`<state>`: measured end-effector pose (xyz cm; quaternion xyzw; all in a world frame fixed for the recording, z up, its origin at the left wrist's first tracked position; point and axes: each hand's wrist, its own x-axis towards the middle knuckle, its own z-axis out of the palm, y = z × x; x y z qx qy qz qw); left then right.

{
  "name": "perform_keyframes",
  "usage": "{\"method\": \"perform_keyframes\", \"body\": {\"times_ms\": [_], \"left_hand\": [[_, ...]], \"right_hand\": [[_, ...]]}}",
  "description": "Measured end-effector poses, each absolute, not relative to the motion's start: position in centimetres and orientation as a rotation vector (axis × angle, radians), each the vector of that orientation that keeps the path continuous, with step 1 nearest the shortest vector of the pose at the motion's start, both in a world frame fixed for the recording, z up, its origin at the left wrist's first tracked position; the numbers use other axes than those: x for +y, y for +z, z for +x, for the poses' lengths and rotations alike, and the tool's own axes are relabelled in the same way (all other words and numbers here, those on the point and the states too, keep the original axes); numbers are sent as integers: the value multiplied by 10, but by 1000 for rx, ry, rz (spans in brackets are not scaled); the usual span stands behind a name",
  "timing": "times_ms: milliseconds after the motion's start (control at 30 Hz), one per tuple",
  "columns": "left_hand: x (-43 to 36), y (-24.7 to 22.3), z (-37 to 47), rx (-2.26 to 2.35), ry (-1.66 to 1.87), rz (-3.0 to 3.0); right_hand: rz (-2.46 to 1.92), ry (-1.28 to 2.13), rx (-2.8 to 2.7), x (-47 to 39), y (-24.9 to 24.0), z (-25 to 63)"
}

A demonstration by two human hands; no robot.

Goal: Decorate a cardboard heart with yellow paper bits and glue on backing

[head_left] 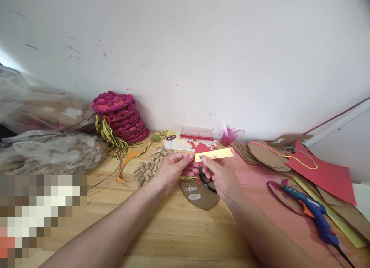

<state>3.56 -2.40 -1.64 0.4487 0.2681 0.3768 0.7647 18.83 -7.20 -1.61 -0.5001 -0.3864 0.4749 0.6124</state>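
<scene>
A narrow yellow paper strip [221, 154] with pink and green marks is stretched level between my hands. My left hand [175, 166] pinches its left end between thumb and fingers. My right hand [222, 177] has its thumb on the strip's lower edge, fingers behind. Black scissors handles [206, 182] show under my right hand; whether its fingers touch them I cannot tell. Below lies a brown cardboard piece [202, 198] with two whitish patches, its upper part hidden by my hands. A red paper piece [204, 147] shows just behind the strip.
Peanuts [146, 171] lie left of my hands. Behind them stands a stack of magenta peanut-covered discs [120, 117] with yellow-green tassels. A blue glue gun [313, 210], cardboard rounds [264, 156] and red paper [326, 171] lie right. Plastic bags [54, 152] fill the left. A pink-stained cup [227, 136] stands by the wall.
</scene>
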Motion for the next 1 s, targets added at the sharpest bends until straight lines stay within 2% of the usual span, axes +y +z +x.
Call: {"method": "perform_keyframes", "body": {"times_ms": [1000], "left_hand": [[-24, -23, 37, 562, 808, 1059]], "right_hand": [[-1139, 1179, -885, -76, -10, 178]]}}
